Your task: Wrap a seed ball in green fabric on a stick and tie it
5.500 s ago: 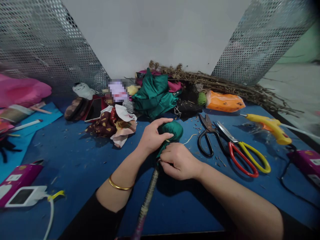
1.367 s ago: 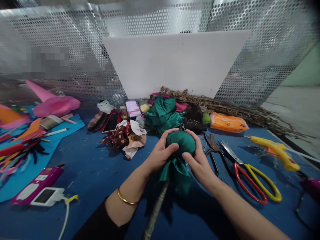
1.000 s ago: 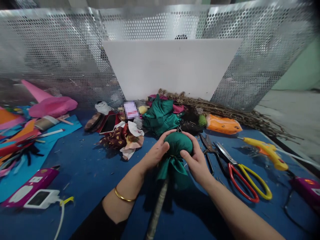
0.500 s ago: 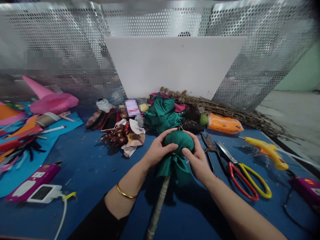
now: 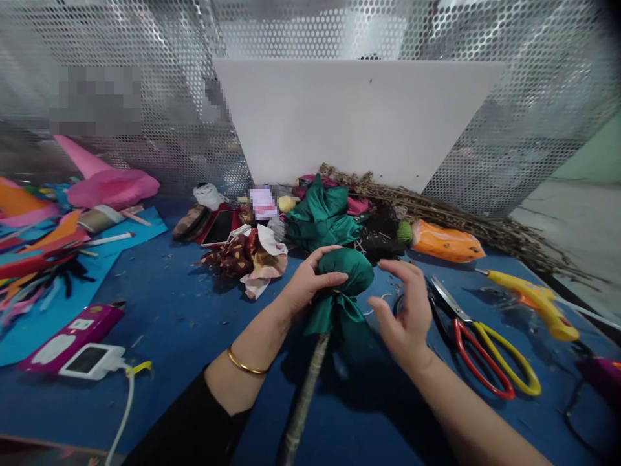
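Note:
A round ball wrapped in green satin cloth point(image 5: 347, 268) sits on top of a wrapped stick point(image 5: 303, 401) that runs down toward me. The cloth is tied off below the ball and flares out. My left hand point(image 5: 308, 285) is closed around the left side of the green ball. Just to the right of the ball, my right hand point(image 5: 405, 317) hovers with its fingers spread and holds nothing.
The blue table point(image 5: 184, 323) carries red-and-yellow scissors point(image 5: 485, 343), black shears point(image 5: 434, 310), a yellow glue gun point(image 5: 538, 301), an orange packet point(image 5: 444, 243), loose green cloth point(image 5: 323, 217), patterned scraps point(image 5: 245, 255), dry twigs point(image 5: 460, 217), purple devices point(image 5: 72, 333) and coloured felt point(image 5: 39, 252). Perforated metal panels point(image 5: 121, 97) close off the back.
My right hand has let go of the green ball and moved off to the right with its fingers open. My left hand still grips the ball.

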A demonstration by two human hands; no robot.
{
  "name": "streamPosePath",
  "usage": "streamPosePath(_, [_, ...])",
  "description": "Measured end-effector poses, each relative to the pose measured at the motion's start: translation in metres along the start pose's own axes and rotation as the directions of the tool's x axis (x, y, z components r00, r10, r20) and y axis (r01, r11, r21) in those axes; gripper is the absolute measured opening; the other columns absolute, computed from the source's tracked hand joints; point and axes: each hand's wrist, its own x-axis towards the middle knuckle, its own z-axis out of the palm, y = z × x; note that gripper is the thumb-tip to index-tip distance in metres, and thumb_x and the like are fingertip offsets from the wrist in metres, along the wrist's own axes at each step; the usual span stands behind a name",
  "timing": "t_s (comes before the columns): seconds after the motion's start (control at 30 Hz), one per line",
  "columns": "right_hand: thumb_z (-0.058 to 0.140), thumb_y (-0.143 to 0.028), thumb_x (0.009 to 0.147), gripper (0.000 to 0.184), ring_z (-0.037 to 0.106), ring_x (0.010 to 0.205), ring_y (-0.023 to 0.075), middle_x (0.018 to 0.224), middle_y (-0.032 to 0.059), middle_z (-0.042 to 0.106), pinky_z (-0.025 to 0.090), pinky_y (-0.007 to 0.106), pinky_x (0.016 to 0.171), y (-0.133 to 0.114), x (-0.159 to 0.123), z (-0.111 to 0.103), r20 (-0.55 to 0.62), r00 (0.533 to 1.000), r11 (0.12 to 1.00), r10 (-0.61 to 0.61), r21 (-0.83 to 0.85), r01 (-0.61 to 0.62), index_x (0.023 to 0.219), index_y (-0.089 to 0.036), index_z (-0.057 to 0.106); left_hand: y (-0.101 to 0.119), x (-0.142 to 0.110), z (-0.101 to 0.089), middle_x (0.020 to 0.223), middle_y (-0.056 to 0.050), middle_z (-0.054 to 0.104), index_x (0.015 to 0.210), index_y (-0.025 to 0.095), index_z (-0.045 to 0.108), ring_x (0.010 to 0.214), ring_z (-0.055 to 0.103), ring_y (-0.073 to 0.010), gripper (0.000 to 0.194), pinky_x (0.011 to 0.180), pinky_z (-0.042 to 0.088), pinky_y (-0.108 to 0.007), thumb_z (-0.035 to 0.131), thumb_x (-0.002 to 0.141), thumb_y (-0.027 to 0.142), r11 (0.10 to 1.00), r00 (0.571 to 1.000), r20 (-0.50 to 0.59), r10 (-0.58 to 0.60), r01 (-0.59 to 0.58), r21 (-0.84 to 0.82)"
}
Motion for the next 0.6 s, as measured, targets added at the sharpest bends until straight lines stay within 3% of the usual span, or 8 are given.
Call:
streamPosePath(0.03, [0.061, -0.041, 0.080, 0.039, 0.054, 0.098, 0.0259, 0.103, 0.0108, 0.058, 0.043, 0.042, 0.086, -0.003, -0.001, -0.002, 0.015, 0.994, 0.989, -0.110, -0.092, 0.111, 0.110, -0.018, 0.052, -0.001, 0.000, 0.000, 0.105, -0.006, 0.065, 0.121, 0.021, 0.052, 0.095, 0.061, -0.0215, 0.066, 0.084, 0.048, -0.034, 0.080, 0.061, 0.021, 1.000, 1.000, -0.012, -0.010, 0.010, -0.006])
streamPosePath(0.1, [0.063, -0.041, 0.079, 0.030, 0.055, 0.083, 0.0229, 0.086, 0.0076, 0.059, 0.042, 0.038, 0.076, -0.009, -0.002, -0.002, 0.205, 0.947, 0.922, -0.246, -0.253, 0.294, 0.094, -0.017, 0.055, -0.002, 0.001, 0.000, 0.101, -0.004, 0.066, 0.119, 0.020, 0.053, 0.091, 0.062, -0.0196, 0.064, 0.083, 0.048, -0.032, 0.080, 0.061, 0.021, 1.000, 0.999, -0.035, -0.017, 0.017, -0.003])
streamPosePath(0.2, [0.052, -0.033, 0.088, 0.019, 0.051, 0.066, 0.0177, 0.068, 0.0023, 0.055, 0.034, 0.033, 0.066, -0.013, -0.001, 0.002, 0.477, 0.850, 0.800, -0.225, -0.407, 0.440, 0.076, -0.019, 0.052, -0.006, 0.001, 0.002, 0.095, -0.002, 0.066, 0.114, 0.018, 0.056, 0.087, 0.062, -0.0173, 0.060, 0.082, 0.048, -0.030, 0.081, 0.059, 0.020, 1.000, 0.996, -0.092, -0.014, 0.015, 0.000])
streamPosePath(0.33, [0.041, -0.024, 0.093, 0.026, 0.049, 0.060, 0.0149, 0.062, 0.0009, 0.054, 0.028, 0.031, 0.063, -0.011, -0.001, 0.008, 0.539, 0.821, 0.781, -0.189, -0.424, 0.458, 0.069, -0.020, 0.049, -0.009, -0.001, 0.003, 0.096, -0.004, 0.068, 0.110, 0.017, 0.059, 0.088, 0.063, -0.0179, 0.057, 0.083, 0.048, -0.031, 0.082, 0.058, 0.021, 0.994, 0.993, -0.067, -0.097, 0.094, -0.048])
streamPosePath(0.47, [0.038, -0.025, 0.094, 0.025, 0.051, 0.061, 0.0145, 0.066, 0.0024, 0.059, 0.028, 0.030, 0.063, -0.013, -0.003, 0.009, 0.560, 0.814, 0.833, -0.152, -0.371, 0.411, 0.074, -0.018, 0.052, -0.013, -0.004, 0.002, 0.089, -0.008, 0.071, 0.101, 0.014, 0.067, 0.080, 0.065, -0.0187, 0.046, 0.079, 0.050, -0.033, 0.081, 0.058, 0.024, 0.944, 0.942, 0.079, -0.327, 0.330, -0.029])
streamPosePath(0.53, [0.037, -0.026, 0.095, 0.026, 0.051, 0.060, 0.0144, 0.066, 0.0027, 0.060, 0.028, 0.030, 0.061, -0.016, -0.005, 0.009, 0.546, 0.828, 0.846, -0.129, -0.375, 0.379, 0.075, -0.018, 0.052, -0.015, -0.005, 0.002, 0.085, -0.009, 0.072, 0.097, 0.012, 0.070, 0.078, 0.065, -0.0193, 0.042, 0.076, 0.051, -0.032, 0.081, 0.059, 0.027, 0.927, 0.926, 0.062, -0.374, 0.375, -0.006])
streamPosePath(0.6, [0.036, -0.027, 0.095, 0.028, 0.048, 0.055, 0.0141, 0.064, 0.0023, 0.059, 0.027, 0.030, 0.059, -0.019, -0.007, 0.010, 0.528, 0.843, 0.848, -0.104, -0.396, 0.353, 0.072, -0.019, 0.051, -0.016, -0.005, 0.004, 0.085, -0.009, 0.072, 0.094, 0.011, 0.071, 0.079, 0.065, -0.0190, 0.041, 0.076, 0.051, -0.030, 0.081, 0.059, 0.028, 0.937, 0.937, 0.008, -0.350, 0.350, 0.013])
